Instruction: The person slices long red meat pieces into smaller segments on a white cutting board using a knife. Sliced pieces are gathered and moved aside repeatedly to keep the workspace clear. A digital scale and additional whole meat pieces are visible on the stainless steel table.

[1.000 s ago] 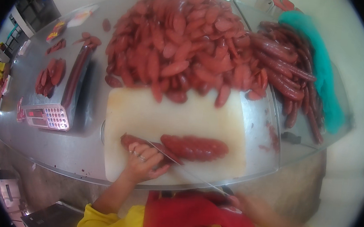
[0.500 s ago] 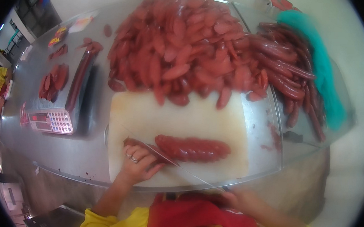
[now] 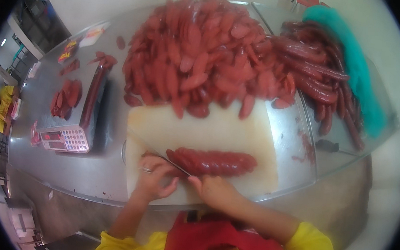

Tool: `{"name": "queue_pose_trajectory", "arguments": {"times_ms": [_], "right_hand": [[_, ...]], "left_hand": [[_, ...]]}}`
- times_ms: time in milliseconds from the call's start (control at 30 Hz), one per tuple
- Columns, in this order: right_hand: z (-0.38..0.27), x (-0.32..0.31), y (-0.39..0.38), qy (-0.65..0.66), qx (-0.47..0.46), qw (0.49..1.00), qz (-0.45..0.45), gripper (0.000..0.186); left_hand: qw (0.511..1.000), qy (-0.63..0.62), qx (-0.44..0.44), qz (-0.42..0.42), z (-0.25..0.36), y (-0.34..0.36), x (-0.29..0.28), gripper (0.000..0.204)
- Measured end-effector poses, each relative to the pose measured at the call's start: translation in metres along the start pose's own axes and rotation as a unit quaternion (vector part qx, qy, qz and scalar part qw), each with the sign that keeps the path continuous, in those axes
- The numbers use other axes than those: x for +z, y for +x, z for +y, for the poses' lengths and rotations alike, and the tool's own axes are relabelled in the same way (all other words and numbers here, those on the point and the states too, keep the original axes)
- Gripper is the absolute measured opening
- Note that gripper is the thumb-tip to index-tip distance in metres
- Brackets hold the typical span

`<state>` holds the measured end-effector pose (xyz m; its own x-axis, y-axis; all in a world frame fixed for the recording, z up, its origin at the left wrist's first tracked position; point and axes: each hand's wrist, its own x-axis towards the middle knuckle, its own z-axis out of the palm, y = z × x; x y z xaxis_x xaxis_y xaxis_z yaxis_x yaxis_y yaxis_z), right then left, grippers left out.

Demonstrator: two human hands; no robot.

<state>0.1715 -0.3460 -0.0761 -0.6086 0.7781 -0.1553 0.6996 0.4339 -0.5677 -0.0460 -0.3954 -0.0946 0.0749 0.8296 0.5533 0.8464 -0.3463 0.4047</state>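
Observation:
My left hand (image 3: 153, 177), a ring on one finger, is bent over a short piece of red sausage (image 3: 172, 171) on the white cutting board (image 3: 199, 129) and holds it down. My right hand (image 3: 217, 191) grips a long thin knife (image 3: 180, 168) whose blade slants up and to the left across the sausage, close to the left fingers. The knife handle is hidden inside my right hand. Just beyond the blade lies a row of overlapping sausage slices (image 3: 216, 162), leaning on each other along the board.
A large heap of sausage slices (image 3: 196, 58) covers the far side of the board and table. Whole sausages (image 3: 314, 68) lie at the right by green plastic (image 3: 365, 87) and a dark-handled tool (image 3: 326, 145). A scale (image 3: 68, 139) stands left. People in yellow (image 3: 2, 107) are far left.
My right hand has moved up and left from the table's front edge onto the board, carrying the knife forward across the sausage. My left hand stays on the sausage. The view has shifted slightly.

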Motion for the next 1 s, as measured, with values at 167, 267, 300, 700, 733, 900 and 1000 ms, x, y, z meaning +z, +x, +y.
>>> {"name": "queue_pose_trajectory", "arguments": {"times_ms": [167,267,300,700,733,900,1000], "right_hand": [[0.027,-0.031,-0.029,0.034,0.082,0.991,-0.095,0.064],[0.045,-0.042,-0.042,0.023,0.086,0.992,-0.085,0.064],[0.049,-0.046,-0.045,0.017,0.082,0.994,-0.073,0.063],[0.085,-0.133,-0.165,-0.098,0.096,0.986,-0.099,0.053],[0.082,-0.142,-0.171,-0.113,0.108,0.98,-0.121,0.053],[0.064,-0.134,-0.139,-0.108,0.161,0.957,-0.215,0.056],[0.056,-0.075,-0.077,-0.03,0.114,0.976,-0.185,0.059]], "left_hand": [[0.976,-0.093,-0.194,0.013,0.011,-0.011,-0.004,0.06],[0.978,-0.087,-0.191,0.014,0.041,-0.022,0.016,0.063],[0.98,-0.08,-0.183,0.024,0.05,-0.025,0.024,0.063],[0.992,0.008,-0.107,0.071,0.062,-0.021,0.039,0.034],[0.992,0.005,-0.101,0.069,0.063,-0.021,0.039,0.033],[0.992,0.011,-0.102,0.066,0.063,-0.019,0.039,0.034],[0.992,0.013,-0.104,0.071,0.063,-0.018,0.04,0.033]]}}
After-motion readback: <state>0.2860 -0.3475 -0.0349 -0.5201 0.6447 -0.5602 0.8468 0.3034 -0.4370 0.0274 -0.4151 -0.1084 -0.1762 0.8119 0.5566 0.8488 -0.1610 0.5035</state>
